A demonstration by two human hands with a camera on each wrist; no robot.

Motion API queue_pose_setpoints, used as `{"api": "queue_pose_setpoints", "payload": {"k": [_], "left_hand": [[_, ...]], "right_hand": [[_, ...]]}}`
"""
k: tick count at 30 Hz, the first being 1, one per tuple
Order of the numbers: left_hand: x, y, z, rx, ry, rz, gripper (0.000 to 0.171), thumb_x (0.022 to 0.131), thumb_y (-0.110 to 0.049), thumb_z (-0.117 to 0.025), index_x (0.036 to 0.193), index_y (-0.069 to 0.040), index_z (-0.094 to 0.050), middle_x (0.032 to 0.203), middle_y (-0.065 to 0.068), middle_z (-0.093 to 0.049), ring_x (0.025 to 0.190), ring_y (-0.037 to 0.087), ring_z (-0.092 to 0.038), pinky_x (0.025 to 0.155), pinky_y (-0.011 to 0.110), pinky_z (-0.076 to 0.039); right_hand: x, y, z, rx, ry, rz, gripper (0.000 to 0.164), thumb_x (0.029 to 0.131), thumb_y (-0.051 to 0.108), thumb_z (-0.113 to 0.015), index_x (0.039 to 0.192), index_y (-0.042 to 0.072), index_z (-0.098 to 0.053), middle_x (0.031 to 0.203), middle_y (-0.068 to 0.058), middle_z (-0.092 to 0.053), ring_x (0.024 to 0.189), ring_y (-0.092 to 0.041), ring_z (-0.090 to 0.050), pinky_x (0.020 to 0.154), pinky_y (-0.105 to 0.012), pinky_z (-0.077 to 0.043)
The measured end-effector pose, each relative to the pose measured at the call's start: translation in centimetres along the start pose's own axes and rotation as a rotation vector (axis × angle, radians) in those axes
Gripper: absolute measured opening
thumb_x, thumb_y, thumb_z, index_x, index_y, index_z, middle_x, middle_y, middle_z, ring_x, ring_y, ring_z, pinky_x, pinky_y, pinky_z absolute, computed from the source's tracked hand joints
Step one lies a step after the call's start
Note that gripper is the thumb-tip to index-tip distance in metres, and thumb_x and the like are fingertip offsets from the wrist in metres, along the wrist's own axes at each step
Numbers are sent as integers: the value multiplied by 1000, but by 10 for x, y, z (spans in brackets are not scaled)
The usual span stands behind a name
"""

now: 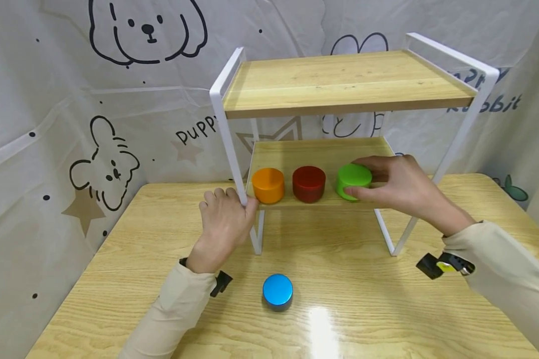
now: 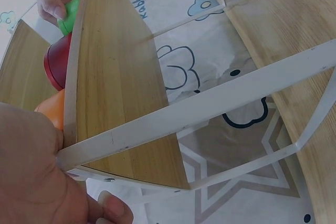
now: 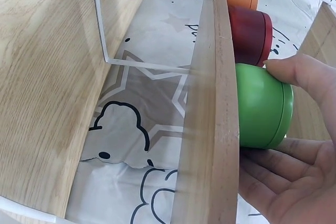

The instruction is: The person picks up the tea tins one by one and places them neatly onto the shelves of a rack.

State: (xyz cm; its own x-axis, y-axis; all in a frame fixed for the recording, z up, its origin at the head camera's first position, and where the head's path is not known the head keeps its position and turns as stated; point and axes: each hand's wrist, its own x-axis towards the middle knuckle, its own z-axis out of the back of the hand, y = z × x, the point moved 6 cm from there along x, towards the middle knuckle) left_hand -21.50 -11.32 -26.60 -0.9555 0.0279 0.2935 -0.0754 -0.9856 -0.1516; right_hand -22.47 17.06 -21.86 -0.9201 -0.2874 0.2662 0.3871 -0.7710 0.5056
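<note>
My right hand (image 1: 397, 182) grips a round green tin (image 1: 354, 180) at the right end of the lower shelf board, thumb on one side and fingers on the other. In the right wrist view the green tin (image 3: 262, 106) stands at the board's front edge. To its left on the same board are a dark red tin (image 1: 309, 184) and an orange tin (image 1: 268, 185), standing apart. My left hand (image 1: 226, 214) holds the rack's white front left post (image 1: 230, 144) at the lower board's corner. In the left wrist view its fingertips (image 2: 113, 205) curl near that corner.
The two-tier rack has a wooden top board (image 1: 341, 82) above the tins and white metal side frames. A blue tin (image 1: 278, 291) stands on the wooden table (image 1: 197, 324) in front of the rack. A printed cloth (image 1: 161, 114) hangs behind and to the left.
</note>
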Motion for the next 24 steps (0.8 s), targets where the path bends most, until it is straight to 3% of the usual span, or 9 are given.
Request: {"api": "queue_pose_setpoints", "payload": {"k": [6,12,18,24], "left_hand": [[1,2,1,9,-5,7,44,90,-37,-29,73,0,-47,72,17,-44,72,37,-44,63,45,-39],[2,2,2,-2,14,6,44,90,-38,-30,73,-1,-46,73,17,-44,72,37,-43,63,45,-38],[1,1,2,-8,20,-1,43,89,-37,-30,71,-2,-47,71,15,-45,71,35,-41,63,43,-36],[1,2,1,-16,25,-1,43,90,-37,-30,69,-3,-47,69,14,-45,69,34,-40,61,42,-35]], "right_hand": [[3,-2,-2,37,33,1,61,80,41,-73,127,5,-60,108,-15,-70,95,-29,-69,68,-22,-52],[2,-3,-3,84,51,-26,66,81,40,-73,132,3,-56,117,-20,-65,101,-36,-67,70,-32,-56],[-5,-1,2,19,0,-36,67,80,45,-72,133,7,-57,126,-16,-63,107,-36,-64,82,-46,-52],[-16,4,7,29,-62,2,63,79,41,-74,130,7,-59,128,-13,-61,110,-36,-62,93,-54,-44]]}}
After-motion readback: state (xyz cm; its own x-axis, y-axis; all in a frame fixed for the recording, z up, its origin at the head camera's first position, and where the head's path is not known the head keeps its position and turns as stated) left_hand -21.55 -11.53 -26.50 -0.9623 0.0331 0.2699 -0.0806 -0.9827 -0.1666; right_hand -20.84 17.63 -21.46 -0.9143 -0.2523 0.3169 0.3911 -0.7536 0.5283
